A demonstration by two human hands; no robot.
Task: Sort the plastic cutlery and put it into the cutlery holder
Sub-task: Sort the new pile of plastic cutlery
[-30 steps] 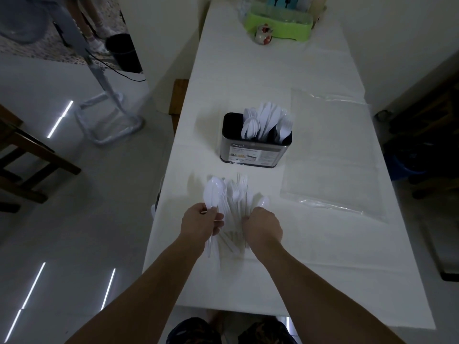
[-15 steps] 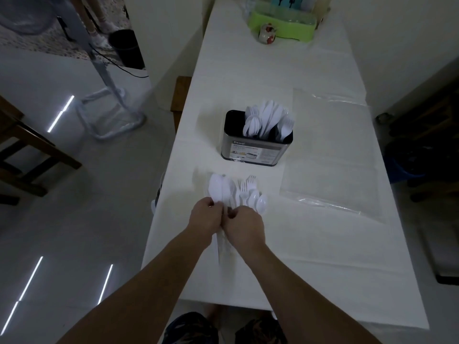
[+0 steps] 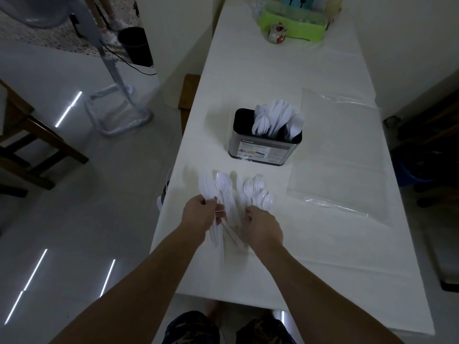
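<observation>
A metal cutlery holder (image 3: 263, 148) with a black inside stands mid-table, with several white plastic spoons, knives and forks upright in it. In front of it lies a loose pile of white plastic cutlery (image 3: 250, 193). My left hand (image 3: 201, 216) grips a bunch of white knives and spoons (image 3: 218, 188) by their handles, at the pile's left side. My right hand (image 3: 262, 225) rests on the pile's near right part with fingers curled into the handles; what it holds is hidden.
A clear plastic sheet (image 3: 340, 155) lies to the right of the holder. A green tray (image 3: 293, 21) and a small ceramic pot (image 3: 277, 33) stand at the table's far end. The table's left edge runs close to my left hand; a wooden chair (image 3: 29, 140) stands on the floor.
My hands met half a second ago and have now drawn apart. The left hand has moved left with its bunch, which now holds knives as well as spoons.
</observation>
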